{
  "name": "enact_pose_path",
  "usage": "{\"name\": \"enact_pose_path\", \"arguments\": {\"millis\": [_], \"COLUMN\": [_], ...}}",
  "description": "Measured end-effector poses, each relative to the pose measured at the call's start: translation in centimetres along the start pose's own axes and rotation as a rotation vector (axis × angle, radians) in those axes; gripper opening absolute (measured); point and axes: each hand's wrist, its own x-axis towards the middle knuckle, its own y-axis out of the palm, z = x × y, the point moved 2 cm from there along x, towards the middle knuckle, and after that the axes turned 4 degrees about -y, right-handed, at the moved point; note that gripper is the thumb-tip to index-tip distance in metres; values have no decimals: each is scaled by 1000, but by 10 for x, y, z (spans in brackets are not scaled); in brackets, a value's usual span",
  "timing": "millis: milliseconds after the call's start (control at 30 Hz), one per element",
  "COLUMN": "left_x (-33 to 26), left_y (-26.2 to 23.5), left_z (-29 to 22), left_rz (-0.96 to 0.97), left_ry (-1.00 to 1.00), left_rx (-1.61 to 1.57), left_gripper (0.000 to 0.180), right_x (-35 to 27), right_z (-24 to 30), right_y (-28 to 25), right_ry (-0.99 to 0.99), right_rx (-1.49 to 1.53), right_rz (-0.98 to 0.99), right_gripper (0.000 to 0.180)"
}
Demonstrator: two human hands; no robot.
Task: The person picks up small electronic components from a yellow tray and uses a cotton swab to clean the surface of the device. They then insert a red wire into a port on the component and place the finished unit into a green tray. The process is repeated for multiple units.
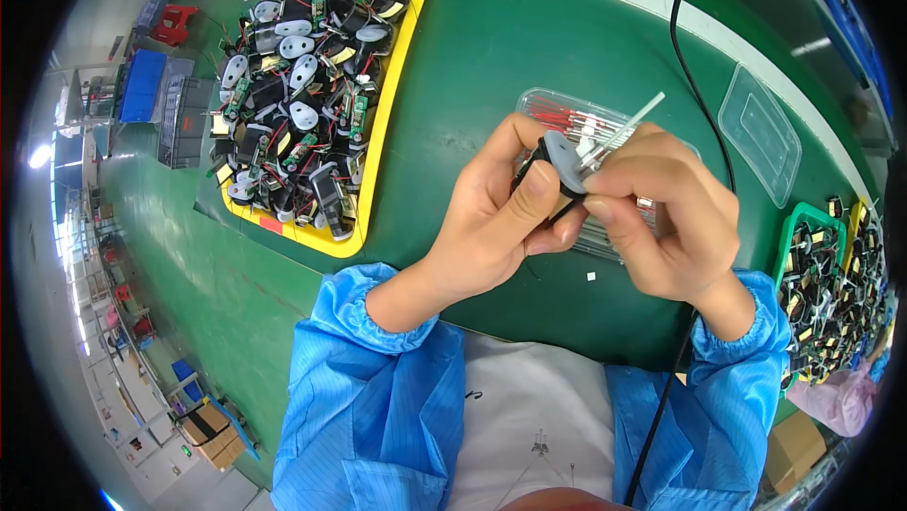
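Observation:
My left hand (491,213) grips a small grey-and-black plastic housing (563,163) between thumb and fingers, above the table. Close against its right edge, my right hand (675,213) is closed in a pinch. A thin pale stick (644,114) slants up out of the right hand's grasp; its lower end is partly hidden by the fingers. Whether the right fingertips also hold a wire or small part cannot be made out. Beneath both hands lies a clear plastic box (540,95) with red and silvery wire-like parts, partly covered by the hands.
A yellow tray (383,147) heaped with similar housings, circuit boards and wires is at the left. To the right are a clear lid (759,138) and a green tray (786,245) of parts. A black cable (697,72) crosses the green table (472,39). A white square (591,277) lies nearby.

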Motion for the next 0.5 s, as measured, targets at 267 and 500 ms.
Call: {"name": "enact_pose_path", "arguments": {"millis": [267,500], "left_x": [2,1], "left_y": [-9,-6], "left_z": [7,3], "left_rz": [121,39], "left_ry": [11,-19], "left_rx": [-172,-100], "left_gripper": [32,38], "right_x": [3,4], "right_z": [1,1], "right_y": [-2,1], "right_ry": [33,-67], "right_rx": [-37,-144], "right_rz": [26,44], "right_gripper": [19,20]}}
